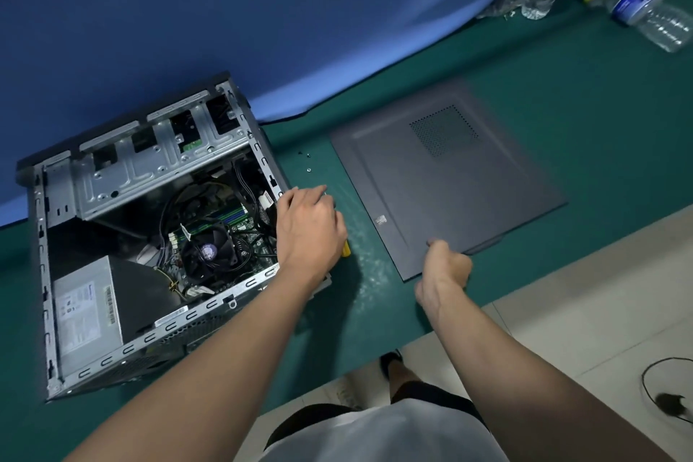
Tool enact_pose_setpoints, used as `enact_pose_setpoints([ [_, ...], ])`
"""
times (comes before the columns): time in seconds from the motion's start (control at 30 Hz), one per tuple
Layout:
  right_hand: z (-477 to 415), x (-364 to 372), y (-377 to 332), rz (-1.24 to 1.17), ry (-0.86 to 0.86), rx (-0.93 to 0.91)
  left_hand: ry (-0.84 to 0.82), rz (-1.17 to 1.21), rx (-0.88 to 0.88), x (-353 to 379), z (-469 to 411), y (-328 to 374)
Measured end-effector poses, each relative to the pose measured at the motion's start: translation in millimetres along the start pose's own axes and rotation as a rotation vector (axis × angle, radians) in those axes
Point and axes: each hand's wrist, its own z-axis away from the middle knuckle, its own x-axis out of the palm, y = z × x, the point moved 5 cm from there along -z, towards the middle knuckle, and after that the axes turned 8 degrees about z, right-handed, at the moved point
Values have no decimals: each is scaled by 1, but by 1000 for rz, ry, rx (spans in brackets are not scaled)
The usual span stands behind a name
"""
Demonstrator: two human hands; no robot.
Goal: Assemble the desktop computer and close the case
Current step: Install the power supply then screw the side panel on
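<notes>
— How far along is it?
— R hand (448, 263) is curled on the near edge of the side panel (450, 191), thumb on top, pinching it. Panel lies flat on the surface (585, 105) just right of the case (60, 236), not fitted yet.
— And the L hand?
— L hand (311, 229) is over the case's right rim, fingers bent down. A yellow handle (345, 248) pokes out under the palm. Gripped or only covered, can't tell.
— Insides done?
— Looks so, imo: fan (208, 249), PSU (86, 308) and cables (172, 199) all sit in the open box. Left to do: fit the panel, drive the screws (307, 169) lying loose btw case & panel.
— Materials?
— Panel is thin dark-grey sheet, matte, w/ a perforated vent patch. Case is bare stamped steel w/ slotted rims. Surface is a green mat, scuffed pale btw the hands.
</notes>
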Motion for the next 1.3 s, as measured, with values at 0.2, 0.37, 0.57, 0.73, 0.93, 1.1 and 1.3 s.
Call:
enact_pose_setpoints([
  [0.2, 17, 8, -16, -228, -140, 93, -11, -1, 24, -1, -1, 2],
  [0.37, 43, 22, -47, -552, -474, 113, -12, 64, 9, -2, -4, 0],
  [0.57, 73, 25, -98, -559, -646, -54, -83, 480, -337, -13, -21, 4],
  [0.73, 102, 24, -106, -583, -699, -53, -79, 1282, -816, -20, -35, 8],
  [0.93, 153, 23, -88, -581, -810, -129, -16, 1862, -944, -47, -12, 1],
  [1.1, 191, 11, -70, -658, -915, -198, 57, 1886, -764, -84, 11, -10],
  [1.3, 217, -10, -65, -823, -1150, -131, 166, 1930, -618, -131, 45, -47],
])
